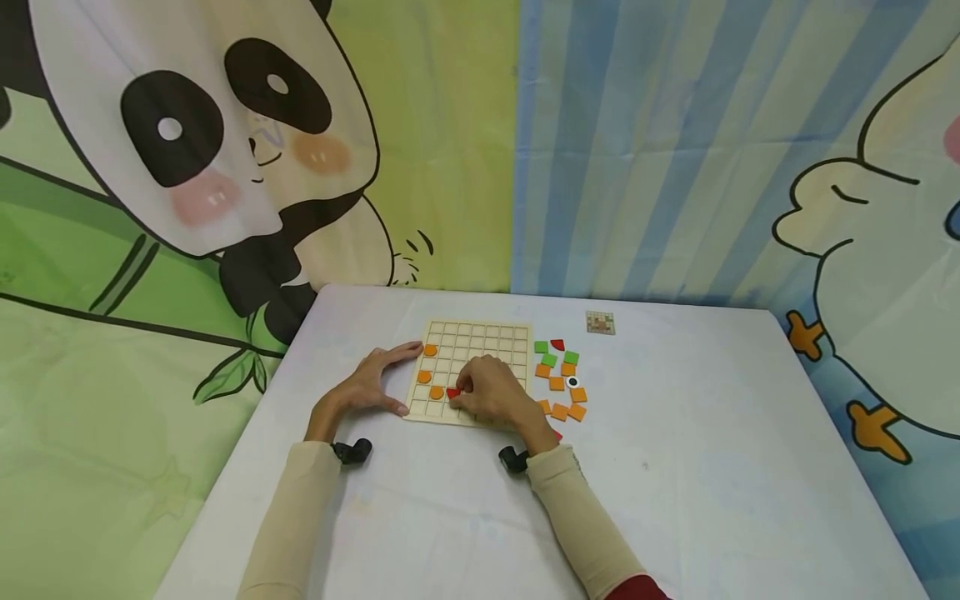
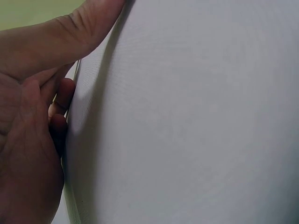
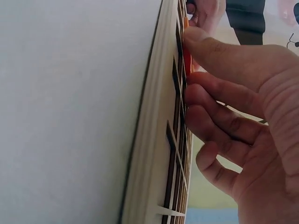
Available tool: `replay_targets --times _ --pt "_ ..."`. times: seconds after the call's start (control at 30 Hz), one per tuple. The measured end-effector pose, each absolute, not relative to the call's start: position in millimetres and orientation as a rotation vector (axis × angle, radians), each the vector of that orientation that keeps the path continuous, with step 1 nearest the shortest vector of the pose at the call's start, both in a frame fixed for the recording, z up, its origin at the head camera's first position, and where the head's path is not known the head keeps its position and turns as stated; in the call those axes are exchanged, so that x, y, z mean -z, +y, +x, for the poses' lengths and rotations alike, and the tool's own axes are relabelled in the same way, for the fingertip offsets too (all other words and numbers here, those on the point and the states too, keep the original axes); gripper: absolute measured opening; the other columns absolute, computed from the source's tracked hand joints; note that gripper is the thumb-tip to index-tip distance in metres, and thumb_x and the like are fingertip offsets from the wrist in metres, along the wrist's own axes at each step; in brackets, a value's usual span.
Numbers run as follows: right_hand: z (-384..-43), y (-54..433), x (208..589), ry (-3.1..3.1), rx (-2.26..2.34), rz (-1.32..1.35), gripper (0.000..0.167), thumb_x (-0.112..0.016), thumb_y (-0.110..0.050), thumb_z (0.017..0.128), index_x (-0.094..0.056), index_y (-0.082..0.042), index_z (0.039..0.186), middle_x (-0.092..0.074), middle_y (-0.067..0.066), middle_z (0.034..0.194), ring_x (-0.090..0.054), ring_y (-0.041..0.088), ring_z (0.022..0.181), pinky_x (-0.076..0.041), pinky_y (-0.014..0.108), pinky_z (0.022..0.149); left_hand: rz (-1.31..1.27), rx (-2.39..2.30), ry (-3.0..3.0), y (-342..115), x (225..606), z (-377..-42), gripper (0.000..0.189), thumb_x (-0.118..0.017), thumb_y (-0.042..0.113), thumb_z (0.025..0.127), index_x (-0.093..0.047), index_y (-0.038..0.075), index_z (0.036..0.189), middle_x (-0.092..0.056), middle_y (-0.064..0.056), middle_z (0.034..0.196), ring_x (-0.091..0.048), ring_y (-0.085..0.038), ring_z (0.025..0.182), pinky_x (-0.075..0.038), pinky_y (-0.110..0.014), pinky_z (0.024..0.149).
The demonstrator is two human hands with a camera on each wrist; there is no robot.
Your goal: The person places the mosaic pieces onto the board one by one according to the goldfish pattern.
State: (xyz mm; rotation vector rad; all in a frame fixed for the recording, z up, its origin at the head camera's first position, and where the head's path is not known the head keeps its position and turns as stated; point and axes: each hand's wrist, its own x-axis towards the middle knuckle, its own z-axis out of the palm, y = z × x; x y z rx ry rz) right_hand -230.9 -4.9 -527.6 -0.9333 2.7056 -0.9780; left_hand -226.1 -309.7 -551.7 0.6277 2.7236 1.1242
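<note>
A pale wooden board (image 1: 480,332) with a square grid lies flat on the table. My right hand (image 1: 489,390) is over its lower middle, with thumb and index finger pinching a small red piece (image 1: 453,392) down at the grid. The right wrist view shows that red piece (image 3: 187,61) between the fingertips, its outline partly hidden. Just left of it sits an orange piece (image 1: 437,392), and two more orange pieces (image 1: 424,377) are in the left columns. My left hand (image 1: 371,385) rests at the board's left edge, thumb and fingers spread apart along it.
Right of the board lie several loose orange squares (image 1: 557,383), green squares (image 1: 550,360), a red piece (image 1: 557,344) and a white round piece with a black dot (image 1: 573,382). A small patterned card (image 1: 600,323) lies near the table's far edge. Printed curtains hang behind.
</note>
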Motion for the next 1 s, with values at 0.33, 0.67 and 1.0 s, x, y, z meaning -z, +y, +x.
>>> replay_targets --times 0.33,0.67,1.0 --pt "-228.3 -5.5 528.0 2.698 0.987 -0.986 0.018 -0.091 -0.027 0.091 -0.085 -0.012 0.100 -0.077 -0.007 0.090 -0.066 0.007 0.081 -0.055 0.028 0.076 0.617 -1.131 2.722 -307.6 548.8 -223.6 0.123 -0.108 0.035 0.060 -0.049 0.012 0.165 -0.039 -0.011 0.178 -0.046 -0.035 0.136 -0.033 -0.055 0.112" --pt "-232.2 -5.0 529.0 2.727 1.009 -0.981 0.015 -0.090 -0.026 0.092 -0.084 -0.013 0.098 -0.074 -0.007 0.088 -0.064 0.009 0.079 -0.054 0.028 0.075 0.579 -1.099 2.712 -307.8 548.2 -231.2 0.124 -0.108 0.034 0.061 -0.047 0.014 0.167 -0.036 -0.008 0.180 -0.045 -0.034 0.136 -0.032 -0.056 0.115" --pt "-230.8 -5.4 532.5 2.687 1.063 -0.962 0.020 -0.091 -0.027 0.090 -0.085 -0.011 0.100 -0.075 -0.005 0.089 -0.064 0.010 0.079 -0.054 0.029 0.075 0.529 -1.082 2.700 -308.2 547.9 -227.4 0.123 -0.109 0.031 0.061 -0.047 0.015 0.167 -0.035 -0.005 0.180 -0.046 -0.033 0.135 -0.032 -0.057 0.115"
